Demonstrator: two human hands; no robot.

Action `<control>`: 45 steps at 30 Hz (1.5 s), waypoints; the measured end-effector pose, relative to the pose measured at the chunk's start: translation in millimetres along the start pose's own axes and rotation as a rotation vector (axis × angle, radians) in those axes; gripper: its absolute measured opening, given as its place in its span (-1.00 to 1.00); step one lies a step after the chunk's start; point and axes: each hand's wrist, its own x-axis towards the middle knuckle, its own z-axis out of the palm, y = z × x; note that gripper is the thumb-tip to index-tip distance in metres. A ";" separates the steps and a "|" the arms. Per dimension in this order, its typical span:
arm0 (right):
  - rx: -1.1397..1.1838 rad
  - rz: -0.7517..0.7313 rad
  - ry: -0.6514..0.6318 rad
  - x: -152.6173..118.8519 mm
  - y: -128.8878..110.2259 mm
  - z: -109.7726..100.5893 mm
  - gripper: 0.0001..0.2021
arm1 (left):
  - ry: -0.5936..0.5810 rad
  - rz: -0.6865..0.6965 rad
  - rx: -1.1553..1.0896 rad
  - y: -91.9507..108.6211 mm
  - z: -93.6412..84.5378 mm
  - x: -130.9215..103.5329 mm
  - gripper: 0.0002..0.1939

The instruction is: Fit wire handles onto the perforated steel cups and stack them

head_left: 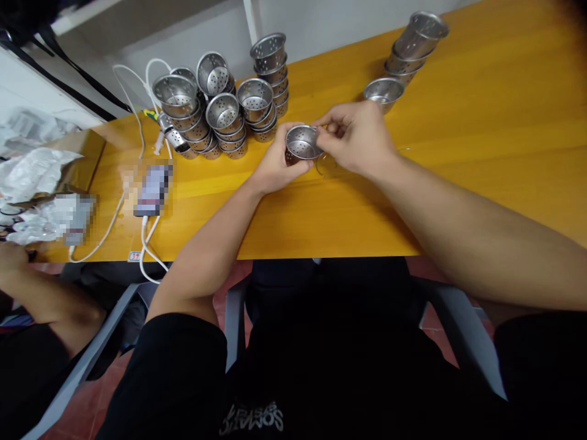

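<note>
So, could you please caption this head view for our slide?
Both hands hold a perforated metal cup above a yellow table, beside cup stacks.

Person, seated: black short-sleeved T-shirt [178, 373] with pale lettering [251, 419] across the chest, dark trousers [321, 287], both forearms bare, no watch or rings visible.

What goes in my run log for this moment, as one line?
left hand: holds perforated cup | right hand: pinching its rim | stacked cups: behind on table
</note>
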 end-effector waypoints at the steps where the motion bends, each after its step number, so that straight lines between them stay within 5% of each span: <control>1: 0.003 0.000 0.000 -0.2 -0.7 -0.2 -0.90 | -0.007 -0.002 -0.008 0.5 0.2 -0.1 -0.15; 13: 0.115 0.019 0.028 0.4 -9.3 8.4 -0.90 | 0.030 -0.112 0.006 25.4 1.6 2.4 0.06; 15: 0.182 0.025 0.005 1.1 -13.5 5.1 -0.77 | 0.030 -0.129 -0.022 27.8 1.1 2.3 0.02; 19: 0.321 0.003 -0.200 1.8 -18.4 -11.3 -0.44 | 0.021 -0.181 -0.127 28.0 -0.3 -0.4 -0.09; 23: 0.383 0.004 -0.365 1.5 -11.3 -20.7 -0.37 | -0.003 -0.159 -0.144 18.8 -3.8 -1.5 -0.07; 27: 0.359 0.057 -0.321 2.3 -3.1 -16.2 -0.40 | -0.011 -0.069 -0.019 6.8 -8.1 -0.1 0.00; 45: 0.394 -0.004 -0.361 3.8 -18.7 -14.5 -0.28 | -0.025 -0.081 0.039 6.6 -9.3 0.9 -0.10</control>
